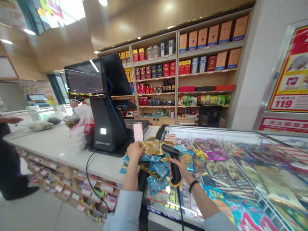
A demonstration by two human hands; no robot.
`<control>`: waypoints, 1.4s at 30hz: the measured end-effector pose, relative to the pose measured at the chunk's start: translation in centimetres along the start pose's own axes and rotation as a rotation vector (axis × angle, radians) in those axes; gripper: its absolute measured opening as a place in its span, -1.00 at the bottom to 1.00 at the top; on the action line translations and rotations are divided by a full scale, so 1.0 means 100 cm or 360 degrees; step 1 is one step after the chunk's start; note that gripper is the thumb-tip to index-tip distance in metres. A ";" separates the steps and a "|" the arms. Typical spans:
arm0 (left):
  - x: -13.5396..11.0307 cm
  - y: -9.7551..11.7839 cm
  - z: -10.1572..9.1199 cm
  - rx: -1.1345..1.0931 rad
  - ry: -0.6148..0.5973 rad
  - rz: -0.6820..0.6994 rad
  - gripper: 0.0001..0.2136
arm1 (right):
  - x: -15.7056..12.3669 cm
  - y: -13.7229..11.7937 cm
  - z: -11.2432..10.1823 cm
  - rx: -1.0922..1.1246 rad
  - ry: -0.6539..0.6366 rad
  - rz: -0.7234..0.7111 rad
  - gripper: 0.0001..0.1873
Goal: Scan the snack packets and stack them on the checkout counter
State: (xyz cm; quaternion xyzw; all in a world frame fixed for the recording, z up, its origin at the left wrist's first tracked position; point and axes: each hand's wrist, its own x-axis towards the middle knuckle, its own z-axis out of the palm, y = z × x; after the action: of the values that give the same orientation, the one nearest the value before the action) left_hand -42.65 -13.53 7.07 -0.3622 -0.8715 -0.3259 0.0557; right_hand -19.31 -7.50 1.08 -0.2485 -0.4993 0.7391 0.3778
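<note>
My left hand (135, 150) is closed on the edge of a gold snack packet (149, 148), whose barcode faces up. In my right hand (181, 169) is a black barcode scanner (175, 171), its head over the right end of the gold packet and its cord hanging down in front. Beneath both hands lies a heap of blue packets (159, 169) and gold ones, partly hidden by one another. One blue-and-white packet (156, 184) rests at the near side of the heap, on the glass top of a chest freezer.
Left stands a black checkout terminal (106, 128) with a plastic bag (81, 128) beside it on the white counter (53, 141). The glass-topped freezer (216, 130) full of colourful packs stretches right. Boxes fill shelves (157, 77) behind. A person (11, 150) stands at far left.
</note>
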 end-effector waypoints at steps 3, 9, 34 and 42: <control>0.004 -0.001 0.001 -0.0156 -0.0040 -0.0110 -0.78 | -0.002 -0.003 0.000 -0.0001 -0.0004 0.0024 -0.58; -0.017 -0.025 -0.003 0.0075 -0.0054 0.0251 -0.59 | 0.002 0.002 -0.002 0.0029 -0.0018 0.0035 -0.61; -0.011 0.043 0.037 -0.1060 0.0651 0.0119 -0.69 | -0.002 -0.018 0.000 -0.0018 -0.0123 -0.0235 -0.53; -0.021 0.036 0.037 -0.1089 0.0736 0.0103 -0.61 | -0.008 -0.023 0.002 -0.0139 -0.0193 -0.0343 -0.58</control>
State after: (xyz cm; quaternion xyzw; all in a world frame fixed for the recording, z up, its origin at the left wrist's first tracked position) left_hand -38.20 -10.58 5.38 -0.3044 -0.6655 -0.6677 0.1365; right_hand -18.23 -7.76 3.29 -0.1643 -0.5768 0.6854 0.4131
